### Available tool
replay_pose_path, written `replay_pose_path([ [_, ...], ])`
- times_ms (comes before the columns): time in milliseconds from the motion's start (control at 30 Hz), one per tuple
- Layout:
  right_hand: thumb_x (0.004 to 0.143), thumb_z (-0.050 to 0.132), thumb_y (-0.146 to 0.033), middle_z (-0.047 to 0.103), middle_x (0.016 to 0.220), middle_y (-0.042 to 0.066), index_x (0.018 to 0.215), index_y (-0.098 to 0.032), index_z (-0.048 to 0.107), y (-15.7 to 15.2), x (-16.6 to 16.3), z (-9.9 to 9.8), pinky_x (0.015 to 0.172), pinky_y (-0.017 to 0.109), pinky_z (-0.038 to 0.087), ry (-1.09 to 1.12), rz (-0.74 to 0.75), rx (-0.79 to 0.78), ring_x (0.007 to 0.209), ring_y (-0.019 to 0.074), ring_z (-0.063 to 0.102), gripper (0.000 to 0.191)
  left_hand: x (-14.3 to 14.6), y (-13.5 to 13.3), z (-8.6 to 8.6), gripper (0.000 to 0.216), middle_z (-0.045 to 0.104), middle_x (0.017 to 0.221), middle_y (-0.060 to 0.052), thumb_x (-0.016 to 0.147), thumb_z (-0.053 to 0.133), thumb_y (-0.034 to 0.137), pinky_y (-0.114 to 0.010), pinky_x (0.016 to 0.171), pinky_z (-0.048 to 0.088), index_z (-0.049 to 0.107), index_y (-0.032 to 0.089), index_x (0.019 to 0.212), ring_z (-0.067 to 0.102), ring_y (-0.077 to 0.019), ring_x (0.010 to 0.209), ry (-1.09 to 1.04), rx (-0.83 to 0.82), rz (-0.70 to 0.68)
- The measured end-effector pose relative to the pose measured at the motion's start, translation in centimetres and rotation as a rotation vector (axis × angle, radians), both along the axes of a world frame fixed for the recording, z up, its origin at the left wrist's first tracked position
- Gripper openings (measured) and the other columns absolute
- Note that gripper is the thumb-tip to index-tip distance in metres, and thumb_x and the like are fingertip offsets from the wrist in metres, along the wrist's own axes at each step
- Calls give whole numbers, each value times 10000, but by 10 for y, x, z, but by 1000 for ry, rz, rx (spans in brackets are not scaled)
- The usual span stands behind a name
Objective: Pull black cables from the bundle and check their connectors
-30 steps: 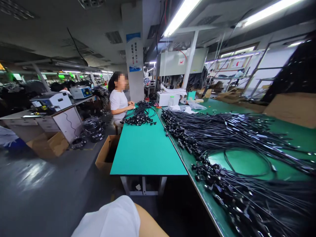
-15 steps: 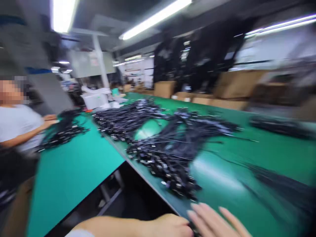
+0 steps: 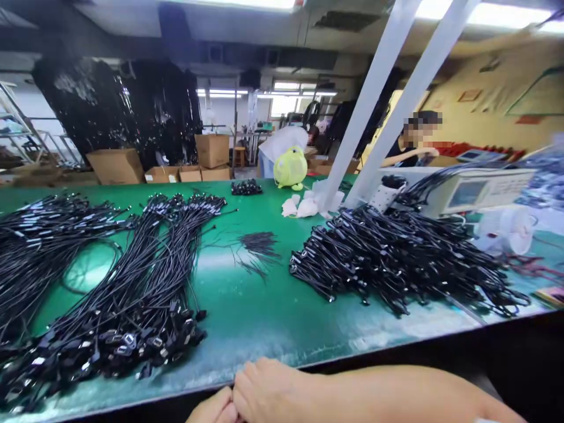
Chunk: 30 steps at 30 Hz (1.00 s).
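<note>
At the bottom of the view, just in front of the table's front edge, my right hand [image 3: 264, 388] is closed, its fingers curled and pressed against my left hand. My left hand [image 3: 215, 408] is partly cut off by the lower frame edge; its visible fingers are bent and pressed together. Whatever lies between the two hands is hidden. Nearest to them on the green table [image 3: 264, 311] lies a pile of black cables [image 3: 163, 276], with metal-tipped plugs toward me. A heap of bundled black cables [image 3: 396, 258] is to the right.
Short black strands [image 3: 259, 244] lie mid-table, behind them a small black bundle [image 3: 247, 187]. A yellow-green plush-like object [image 3: 291, 167] stands at the far edge, near two white posts [image 3: 374, 100]. Cardboard boxes [image 3: 117, 166] line the back. Two people work beyond the table.
My view has swung right, bringing the right-hand cable heap into sight. My right hand, its fingers stretched out before, is now closed against my left.
</note>
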State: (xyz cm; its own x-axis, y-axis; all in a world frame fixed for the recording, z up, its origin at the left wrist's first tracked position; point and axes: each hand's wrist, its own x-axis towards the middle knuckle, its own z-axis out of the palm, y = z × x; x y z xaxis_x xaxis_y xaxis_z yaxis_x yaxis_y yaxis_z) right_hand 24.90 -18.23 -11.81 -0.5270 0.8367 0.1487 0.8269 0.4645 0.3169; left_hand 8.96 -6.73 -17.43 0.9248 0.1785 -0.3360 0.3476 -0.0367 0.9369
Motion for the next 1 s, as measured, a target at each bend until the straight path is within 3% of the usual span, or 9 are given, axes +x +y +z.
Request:
replay_pose_path([
  [100, 914, 419, -178, 465, 674, 21, 786, -177, 489, 0, 1, 2, 468, 330, 160, 40, 23, 13, 559, 160, 405, 146, -8, -12, 20, 594, 394, 722, 28, 833, 371, 781, -246, 574, 314, 454, 192, 846, 306, -99, 610, 26, -66, 78],
  [200, 916, 395, -132, 477, 675, 23, 802, -174, 479, 4, 5, 1, 500, 339, 162, 84, 35, 17, 575, 159, 419, 148, -11, -14, 40, 444, 376, 677, 49, 927, 354, 630, -239, 549, 292, 412, 201, 830, 318, -98, 584, 71, -35, 42],
  [400, 928, 360, -98, 476, 662, 22, 776, -176, 481, 16, 11, -13, 526, 340, 152, 142, 35, -23, 573, 159, 404, 209, -5, -6, 49, 267, 552, 755, -19, 966, 327, 305, -286, 697, 343, 450, 202, 752, 490, -157, 718, 86, 425, 33],
  [500, 976, 368, -157, 502, 678, 23, 766, -172, 510, 23, 15, -8, 557, 328, 231, 233, 31, -55, 604, 156, 426, 254, -1, -2, 46, 274, 535, 719, -15, 958, 350, 295, -293, 665, 319, 456, 201, 724, 465, -157, 677, 59, 484, 84],
  [567, 1007, 384, -264, 563, 746, 34, 831, -170, 566, 29, 29, 3, 618, 308, 319, 403, 23, -108, 688, 158, 492, 270, -1, 0, 41, 309, 485, 652, 8, 971, 353, 350, -283, 621, 309, 484, 194, 739, 426, -139, 614, 15, 361, 152],
  [633, 1015, 375, -354, 620, 871, 52, 940, -182, 605, 39, 56, 14, 711, 290, 387, 660, -136, -99, 821, 164, 551, 297, 0, 4, 35, 357, 436, 597, 37, 971, 370, 449, -261, 570, 304, 514, 182, 783, 394, -114, 550, -46, 94, 271],
  [700, 1000, 388, -365, 630, 935, 63, 960, -189, 616, 52, 93, 18, 754, 291, 409, 871, -505, 12, 871, 174, 568, 291, 3, 7, 31, 386, 406, 577, 61, 941, 433, 526, -237, 525, 292, 512, 171, 809, 370, -85, 501, -125, -204, 433],
  [800, 886, 549, -327, 598, 856, 63, 845, -175, 614, 73, 146, 2, 684, 304, 376, 824, -980, 25, 750, 181, 536, 170, 11, 12, 33, 400, 393, 583, 76, 845, 607, 544, -210, 482, 265, 487, 167, 790, 350, -50, 469, -232, -476, 651],
  [1000, 832, 538, -272, 535, 735, 55, 696, -198, 510, 83, 165, -24, 624, 323, 299, 819, -986, -52, 641, 156, 438, 157, 19, 15, 40, 478, 384, 576, 80, 714, 737, 565, -186, 449, 248, 500, 153, 765, 341, -32, 465, -261, -628, 737],
])
